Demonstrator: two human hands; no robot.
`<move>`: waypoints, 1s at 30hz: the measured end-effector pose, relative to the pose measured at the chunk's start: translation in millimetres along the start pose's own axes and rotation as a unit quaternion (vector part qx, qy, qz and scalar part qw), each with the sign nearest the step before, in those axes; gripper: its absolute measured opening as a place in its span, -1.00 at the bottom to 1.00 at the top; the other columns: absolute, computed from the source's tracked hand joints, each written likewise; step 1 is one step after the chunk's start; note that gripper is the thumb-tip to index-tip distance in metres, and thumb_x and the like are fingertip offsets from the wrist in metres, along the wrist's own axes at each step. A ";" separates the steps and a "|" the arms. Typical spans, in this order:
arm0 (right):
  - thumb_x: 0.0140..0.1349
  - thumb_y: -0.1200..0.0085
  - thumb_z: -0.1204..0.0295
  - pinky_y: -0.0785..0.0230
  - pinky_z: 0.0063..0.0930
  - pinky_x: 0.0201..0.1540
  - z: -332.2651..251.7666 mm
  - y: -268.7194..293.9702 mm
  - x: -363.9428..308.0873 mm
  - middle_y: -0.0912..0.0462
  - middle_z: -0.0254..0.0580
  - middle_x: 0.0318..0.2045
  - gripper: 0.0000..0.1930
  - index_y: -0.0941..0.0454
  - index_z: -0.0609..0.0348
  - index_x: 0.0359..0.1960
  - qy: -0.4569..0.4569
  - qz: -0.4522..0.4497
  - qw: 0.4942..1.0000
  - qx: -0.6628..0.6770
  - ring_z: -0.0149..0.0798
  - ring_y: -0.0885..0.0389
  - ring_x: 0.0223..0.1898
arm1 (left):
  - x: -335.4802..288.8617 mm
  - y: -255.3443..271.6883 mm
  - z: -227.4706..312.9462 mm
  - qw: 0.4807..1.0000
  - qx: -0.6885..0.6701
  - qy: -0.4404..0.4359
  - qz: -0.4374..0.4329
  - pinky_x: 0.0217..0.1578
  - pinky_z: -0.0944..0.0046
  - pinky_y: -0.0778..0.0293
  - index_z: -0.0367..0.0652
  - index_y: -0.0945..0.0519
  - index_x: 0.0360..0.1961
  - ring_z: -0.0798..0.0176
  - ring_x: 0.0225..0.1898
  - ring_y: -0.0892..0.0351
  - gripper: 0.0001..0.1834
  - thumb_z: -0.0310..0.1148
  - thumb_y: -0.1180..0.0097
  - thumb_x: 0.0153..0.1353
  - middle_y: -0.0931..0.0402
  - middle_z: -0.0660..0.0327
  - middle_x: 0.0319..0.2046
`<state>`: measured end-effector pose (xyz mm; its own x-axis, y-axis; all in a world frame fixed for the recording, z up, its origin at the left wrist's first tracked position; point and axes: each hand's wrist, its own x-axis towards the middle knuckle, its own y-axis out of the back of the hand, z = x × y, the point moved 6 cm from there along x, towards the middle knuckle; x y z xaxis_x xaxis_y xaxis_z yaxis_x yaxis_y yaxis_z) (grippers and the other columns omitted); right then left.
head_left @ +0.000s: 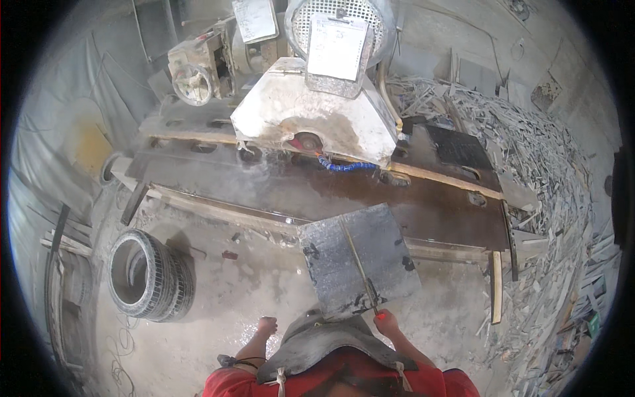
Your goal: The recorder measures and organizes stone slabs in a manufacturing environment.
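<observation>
A dark grey square slab (324, 255) with black smudges lies tilted in front of me, its far part over the front edge of the machine table (264, 192). Across it runs the narrow yellow blade of a tape measure (356, 258). My right hand (386, 323) is closed around the tape's near end, where a bit of red shows, just beyond the slab's near edge. Off to the left of my grey apron (331, 336), my left hand (267, 325) is curled closed, apart from the slab, with nothing seen protruding from it.
Behind the table stands a saw with a white blade guard (304, 112), a blue hose (344, 165) and a clipboard (337, 53). Stacked tires (142, 274) stand at left. A wooden strip (496, 288) juts from the table's right side. Stone offcuts (549, 165) heap up at right.
</observation>
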<state>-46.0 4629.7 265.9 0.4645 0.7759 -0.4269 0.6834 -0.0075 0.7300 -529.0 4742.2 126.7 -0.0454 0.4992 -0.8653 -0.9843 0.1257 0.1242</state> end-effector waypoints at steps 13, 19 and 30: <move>0.08 -0.15 0.24 -0.47 -0.17 -0.10 5.1 -5.5 -4.4 -0.66 0.04 -0.29 -0.68 -0.55 0.09 -0.15 0.001 0.007 1.000 0.011 0.07 -0.64 -0.18 | 7.1 4.7 -3.4 0.999 0.030 -0.012 0.005 -0.68 0.25 -0.39 -0.24 -0.58 -0.28 0.21 -0.63 -0.49 -0.78 -0.31 -0.08 0.15 -0.52 0.09 -0.54; 0.11 -0.15 0.17 -0.46 -0.15 -0.01 19.2 -16.9 -5.8 -0.66 0.04 -0.22 -0.65 -0.57 0.08 -0.13 -0.011 -0.005 0.999 -0.038 0.08 -0.61 -0.11 | 33.8 7.6 -44.7 0.845 0.446 -0.265 -0.126 -0.45 0.17 -0.50 -0.01 -0.62 -0.33 0.15 -0.39 -0.64 -0.78 -0.17 -0.03 0.14 -0.65 0.18 -0.39; 0.16 -0.06 0.27 -0.44 -0.01 -0.16 -7.2 6.2 9.8 -0.61 0.18 -0.31 -0.76 -0.49 0.15 -0.23 0.029 -0.036 0.997 0.059 0.25 -0.58 -0.18 | -15.3 8.3 -7.1 0.992 0.052 0.004 0.113 -0.67 0.29 -0.37 -0.30 -0.60 -0.31 0.31 -0.61 -0.52 -0.54 -0.02 -0.04 0.31 -0.64 0.05 -0.42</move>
<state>-41.3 4641.8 270.1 0.3813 0.8119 -0.4420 0.7772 -0.0227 0.6289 -537.7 4729.5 137.6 -0.2655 0.5175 -0.8134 -0.9256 0.0992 0.3652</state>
